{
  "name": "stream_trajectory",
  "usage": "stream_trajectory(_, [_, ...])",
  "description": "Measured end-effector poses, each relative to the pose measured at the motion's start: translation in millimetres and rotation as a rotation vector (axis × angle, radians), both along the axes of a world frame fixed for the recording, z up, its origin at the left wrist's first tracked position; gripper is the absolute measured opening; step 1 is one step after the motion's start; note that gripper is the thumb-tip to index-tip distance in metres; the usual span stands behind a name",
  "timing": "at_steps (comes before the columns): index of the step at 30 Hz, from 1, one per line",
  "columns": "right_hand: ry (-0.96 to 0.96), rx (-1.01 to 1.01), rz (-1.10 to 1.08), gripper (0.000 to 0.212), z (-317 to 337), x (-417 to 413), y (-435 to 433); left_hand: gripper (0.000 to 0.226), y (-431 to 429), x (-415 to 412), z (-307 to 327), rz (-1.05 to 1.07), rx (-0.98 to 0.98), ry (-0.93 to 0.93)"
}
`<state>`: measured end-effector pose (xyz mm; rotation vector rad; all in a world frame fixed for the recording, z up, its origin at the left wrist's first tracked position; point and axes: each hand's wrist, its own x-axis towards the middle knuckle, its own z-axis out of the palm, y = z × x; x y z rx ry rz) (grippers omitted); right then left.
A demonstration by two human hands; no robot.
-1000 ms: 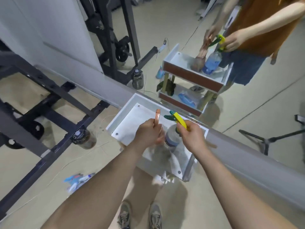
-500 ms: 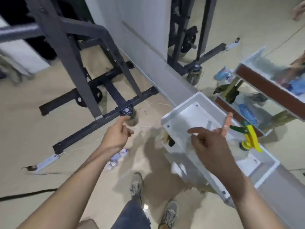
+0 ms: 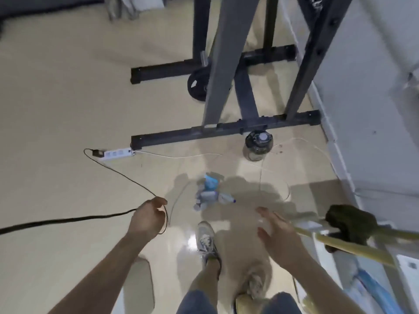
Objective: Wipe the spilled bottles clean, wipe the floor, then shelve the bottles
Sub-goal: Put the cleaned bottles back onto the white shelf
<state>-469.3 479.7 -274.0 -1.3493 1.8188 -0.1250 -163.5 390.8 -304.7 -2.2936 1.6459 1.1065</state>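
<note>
View has swung off the shelf (image 3: 353,245) down to the floor (image 3: 68,98), and both hands have come away from the spray bottle empty. Shoe (image 3: 206,236) is nearest. Left hand (image 3: 148,219) is loosely curled, holding nothing; right hand (image 3: 277,236) has its fingers spread, also nothing. Dark rag (image 3: 349,224) hangs on the shelf at right. Small bottles (image 3: 210,197) lie tipped on the floor just ahead of the shoe, near both hands. Farther: power strip (image 3: 116,153), upright jar (image 3: 258,146) beside the rack (image 3: 226,130) foot. Judged partway: these bottles need picking up, wiping and shelving. Can't tell if the floor has been wiped.
</note>
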Motion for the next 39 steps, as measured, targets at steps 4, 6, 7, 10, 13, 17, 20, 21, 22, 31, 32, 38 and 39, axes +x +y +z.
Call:
stream_trajectory(4, [0.037,0.131,0.094,0.058,-114,24,-60,0.036,0,0,-122,0.103,0.087,0.115])
stream_trajectory(6, [0.052,0.138,0.131,0.063,-180,31,-84,0.031,2,-8,-193,0.117,0.134,0.136])
stream_trajectory(7, [0.063,0.147,0.141,0.065,-214,34,-97,0.032,2,-14,-228,0.114,0.153,0.130])
stream_trajectory(10, [0.120,0.222,0.195,0.073,-312,38,-120,0.056,1,-34,-325,0.060,0.210,0.088])
stream_trajectory(13, [0.161,0.316,0.272,0.082,-391,40,-128,0.077,-5,-47,-399,0.022,0.234,0.081])
stream_trajectory(17, [0.132,0.346,0.314,0.070,-454,45,-121,0.084,-10,-49,-473,-0.060,0.228,0.028])
stream_trajectory(20, [0.073,0.306,0.245,0.051,-475,51,-110,0.064,-10,-45,-505,-0.219,0.178,-0.030])
stream_trajectory(21, [0.029,0.312,0.163,0.046,-477,53,-106,0.058,-10,-43,-512,-0.259,0.154,-0.032])
stream_trajectory(22, [-0.046,0.324,0.051,0.045,-479,53,-103,0.054,-10,-40,-518,-0.300,0.139,-0.029])
stream_trajectory(31, [-0.447,0.446,-0.785,0.010,-429,41,-88,0.055,-1,-33,-479,-0.428,0.191,-0.019])
stream_trajectory(32, [-0.423,0.434,-0.720,0.012,-419,42,-86,0.054,0,-35,-469,-0.436,0.208,-0.006])
stream_trajectory(38, [0.054,0.251,-0.111,0.037,-356,25,-64,0.051,-4,-59,-388,-0.566,0.180,0.047])
stream_trajectory(39, [0.024,0.188,-0.157,0.030,-336,22,-65,0.051,-6,-65,-367,-0.564,0.174,0.060])
